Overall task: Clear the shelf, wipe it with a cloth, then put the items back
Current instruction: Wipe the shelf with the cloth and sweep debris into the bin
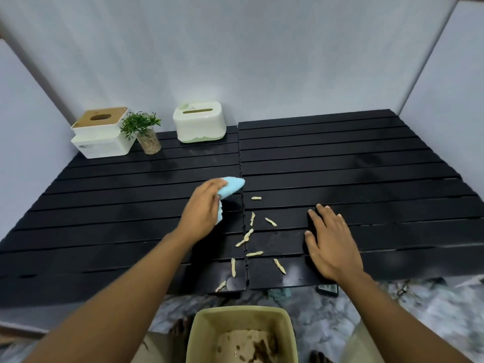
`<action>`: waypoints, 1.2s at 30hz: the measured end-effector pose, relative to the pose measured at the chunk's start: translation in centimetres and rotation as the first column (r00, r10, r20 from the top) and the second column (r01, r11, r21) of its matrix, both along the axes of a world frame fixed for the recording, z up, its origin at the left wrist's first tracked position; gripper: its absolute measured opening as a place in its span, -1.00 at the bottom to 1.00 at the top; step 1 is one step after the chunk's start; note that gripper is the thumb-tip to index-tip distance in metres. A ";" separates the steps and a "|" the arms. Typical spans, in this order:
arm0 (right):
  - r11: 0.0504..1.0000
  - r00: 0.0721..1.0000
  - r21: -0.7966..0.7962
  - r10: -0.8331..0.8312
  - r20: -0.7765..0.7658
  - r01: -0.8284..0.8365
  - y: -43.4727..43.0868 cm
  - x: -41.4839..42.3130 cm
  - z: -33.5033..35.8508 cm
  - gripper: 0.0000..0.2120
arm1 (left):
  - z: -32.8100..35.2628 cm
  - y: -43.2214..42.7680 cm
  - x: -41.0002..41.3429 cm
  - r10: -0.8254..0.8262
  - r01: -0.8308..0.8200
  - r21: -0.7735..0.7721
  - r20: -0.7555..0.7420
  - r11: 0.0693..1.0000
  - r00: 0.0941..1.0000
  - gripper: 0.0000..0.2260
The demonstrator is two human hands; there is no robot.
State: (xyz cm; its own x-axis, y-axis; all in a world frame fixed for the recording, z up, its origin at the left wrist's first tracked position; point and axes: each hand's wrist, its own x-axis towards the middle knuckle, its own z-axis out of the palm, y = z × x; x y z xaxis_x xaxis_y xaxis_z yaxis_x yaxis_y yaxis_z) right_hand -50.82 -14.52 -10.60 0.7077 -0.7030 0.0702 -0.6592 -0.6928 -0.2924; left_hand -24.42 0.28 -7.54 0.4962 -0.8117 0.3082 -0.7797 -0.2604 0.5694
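The black slatted shelf (340, 158) fills the middle of the view, made of two panels that meet at a seam running from near to far. A light blue cloth (233, 185) is over the shelf just left of that seam, about midway between the near and far edges. The left hand (201, 216) grips it, fingers curled round the bunched fabric, one end sticking out to the right and another hanging below the palm. Whether the cloth touches the slats I cannot tell.

The right hand (331, 247) lies flat on the right panel near the front edge, palm down, fingers straight and slightly spread, holding nothing.

Between the two hands, pale yellowish snack pieces (247, 235) lie scattered along the seam, from just right of the cloth down to the near edge; most are on the right panel and a few on the left.

At the far left corner stand three things in a row against the wall (235, 61): a white tissue box with a wooden lid (100, 134), just right of it a small green plant (144, 131) in a clear pot, and, a little apart further right, a white box with a green base (199, 121). The far right half of the shelf is bare slats.

Below the near edge, a yellow-green bin (199, 334) stands on a marbled floor (327, 323), with brownish contents inside.
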 end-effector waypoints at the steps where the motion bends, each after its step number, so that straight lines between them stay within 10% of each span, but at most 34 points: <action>1: 1.000 1.000 -0.007 -0.001 0.000 0.001 0.0 0.0 0.0 -0.39 | 0.3 -1.1 1.1 -0.020 0.020 0.009 0.015 1.000 1.000 -0.65; 16: 1.000 1.000 0.006 -0.011 0.017 0.011 -0.5 0.3 -0.5 -0.40 | -1.8 -6.9 3.1 -0.651 0.607 0.272 0.115 0.747 0.750 -0.61; 23: 0.948 0.910 0.103 0.254 0.327 -0.301 -2.1 8.6 4.6 -0.63 | -1.2 -3.0 5.1 -0.072 0.073 0.038 -0.030 0.997 0.997 -0.48; 27: 0.809 0.812 0.077 0.583 0.021 -0.583 -1.7 15.9 4.6 -0.60 | -3.4 1.0 4.1 0.212 -0.208 0.109 -0.027 0.972 0.977 -0.53; 30: 0.808 0.798 0.007 0.583 -0.152 -0.589 -1.8 19.0 3.6 -0.61 | -4.4 1.8 3.6 0.269 -0.273 0.207 0.048 0.940 0.962 -0.53; 36: 0.900 0.878 0.076 0.397 0.267 -0.429 -4.9 19.0 4.8 -0.66 | -4.2 1.4 3.4 0.228 -0.247 0.265 0.099 0.932 0.969 -0.53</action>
